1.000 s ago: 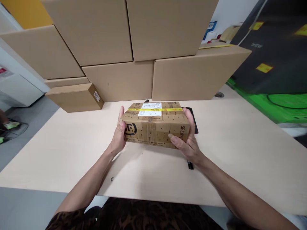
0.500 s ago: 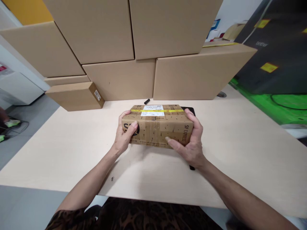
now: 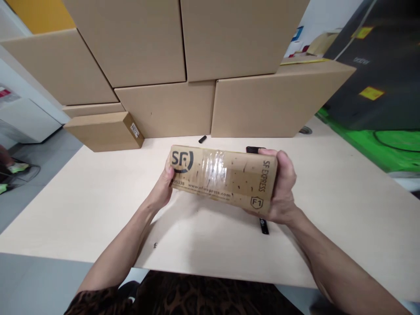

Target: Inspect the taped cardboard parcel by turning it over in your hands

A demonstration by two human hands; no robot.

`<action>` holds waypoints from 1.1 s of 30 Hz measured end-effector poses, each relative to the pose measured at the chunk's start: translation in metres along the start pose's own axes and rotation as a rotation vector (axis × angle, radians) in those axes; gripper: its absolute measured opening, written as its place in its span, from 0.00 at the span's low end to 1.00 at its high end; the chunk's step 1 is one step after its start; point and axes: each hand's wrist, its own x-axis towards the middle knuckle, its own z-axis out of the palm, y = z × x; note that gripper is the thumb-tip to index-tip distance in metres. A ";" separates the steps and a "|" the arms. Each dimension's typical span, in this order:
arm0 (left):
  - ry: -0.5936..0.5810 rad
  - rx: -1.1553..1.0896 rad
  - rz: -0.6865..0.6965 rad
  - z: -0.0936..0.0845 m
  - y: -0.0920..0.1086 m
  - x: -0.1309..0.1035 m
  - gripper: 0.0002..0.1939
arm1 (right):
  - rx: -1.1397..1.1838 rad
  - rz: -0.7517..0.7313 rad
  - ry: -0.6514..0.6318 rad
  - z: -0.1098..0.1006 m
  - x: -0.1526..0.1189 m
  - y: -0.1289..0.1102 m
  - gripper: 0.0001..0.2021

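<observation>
A brown cardboard box [image 3: 219, 177] printed "SF EXPRESS" is held up above the table, its long side turned to me and its right end a little lower. Clear tape shines across the middle of that side. My left hand [image 3: 164, 183] grips the left end, thumb on the edge. My right hand [image 3: 284, 188] wraps the right end, with most of its fingers behind and under the box. Behind the box lies a black object [image 3: 254, 149], largely hidden; a black strip [image 3: 264, 226] shows below the box near my right hand.
Large cardboard boxes [image 3: 164, 109] are stacked along the table's [image 3: 108, 210] back edge. A smaller carton [image 3: 105, 133] stands at the back left. A small black piece [image 3: 202, 139] lies by the stack. On the right is a dark machine [image 3: 383, 65] over a green surface [image 3: 377, 144].
The box has tipped so its labelled top no longer shows and its long side faces me. It has swung slightly right, and my right thumb has left its front face.
</observation>
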 end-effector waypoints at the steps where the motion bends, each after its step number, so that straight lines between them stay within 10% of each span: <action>1: -0.031 0.012 0.026 -0.002 -0.002 0.000 0.46 | 0.029 -0.006 0.020 0.001 0.000 -0.004 0.73; 12: -0.299 0.318 0.146 -0.016 -0.008 -0.002 0.63 | 0.610 0.449 0.246 -0.001 0.010 -0.008 0.50; 19: -0.098 0.611 0.431 -0.026 -0.016 -0.001 0.69 | 0.609 0.577 0.157 0.004 0.008 0.003 0.52; 25: -0.009 0.849 0.695 -0.025 -0.010 0.004 0.68 | 0.252 0.416 0.071 0.004 0.000 0.025 0.52; 33: -0.172 1.004 0.891 -0.016 0.018 -0.001 0.66 | -0.288 -0.071 -0.209 -0.027 0.012 0.010 0.62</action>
